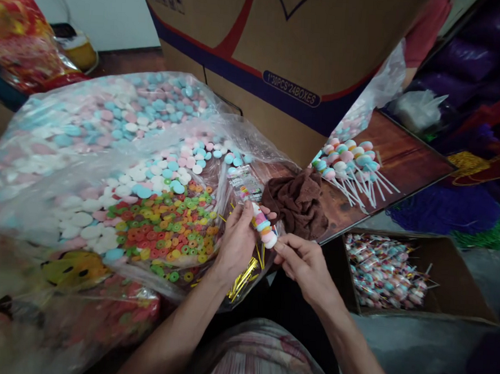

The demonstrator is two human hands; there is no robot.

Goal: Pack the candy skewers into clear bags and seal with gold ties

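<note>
A huge cardboard carton (257, 63), printed with purple and red bands, fills the top centre of the frame, its panels flat and matt. Left of centre spreads a clear plastic bag (253, 135), thin, wrinkled and shiny, holding smooth pastel discs (145, 107) in pink, white and blue; nearer its mouth lies a patch of small, translucent ring sweets (167, 227) in red, orange, yellow and green. The tabletop (398, 148) is glossy and reddish-brown, showing best at right of centre. Behind it, a pale wall (117, 9) stands at upper left, while grey floor (396, 348) occupies the lower right. There sits an open cardboard box (460, 284) of sweets in crinkled, glinting wrappers. Beside the carton's lower corner, a heap of unwrapped candy sticks (349, 156) lies with white stems pointing lower right; the crumpled brown cloth (302, 204) next to it looks soft and folded. Just below centre, the left hand (238, 237) curls its fingers around a candy stack (264, 227) of rounded pastel pieces, and the right hand (307, 264) pinches its lower, white end between thumb and forefinger. Slim metallic gold strips (243, 277) lie below it.
</note>
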